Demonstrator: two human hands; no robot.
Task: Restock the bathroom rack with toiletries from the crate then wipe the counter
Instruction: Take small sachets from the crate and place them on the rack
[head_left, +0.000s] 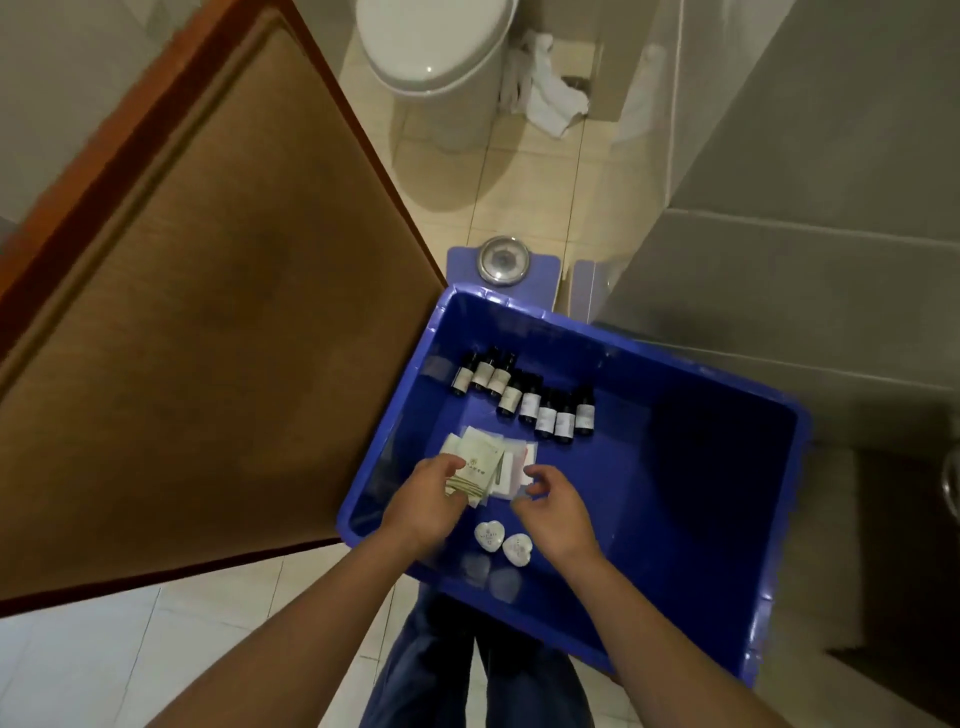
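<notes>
The blue crate (717, 467) filled the lower centre of the frame, between an open wooden door (208, 312) on the left and grey wall tiles on the right, and both of the person's arms reached down into it. The left hand (421, 504) had its fingers curled round a fanned stack of flat paper packets (475, 462) near the crate's left wall. The right hand (556, 514) hovered just beside the stack with thumb and fingers bent close together. I could not tell whether it pinched a clear sachet or held nothing. Those packets looked light, thin and bendy, likely to slide over each other, so I judged a squeeze across the whole stack safer than lifting by 1 edge. Above them in the frame, 8 small dark bottles (531, 405) lay in a loose row. They seemed stiff and smooth, prone to roll, and best taken round the body, several at once. Below the hands lay 2 white heart-shaped soaps (488, 535), probably hard, slick in their wrap, and easy to pinch by the sides. A toilet (436, 47) and crumpled white towels (545, 88) showed at the top. Neither rack nor counter was in view.
</notes>
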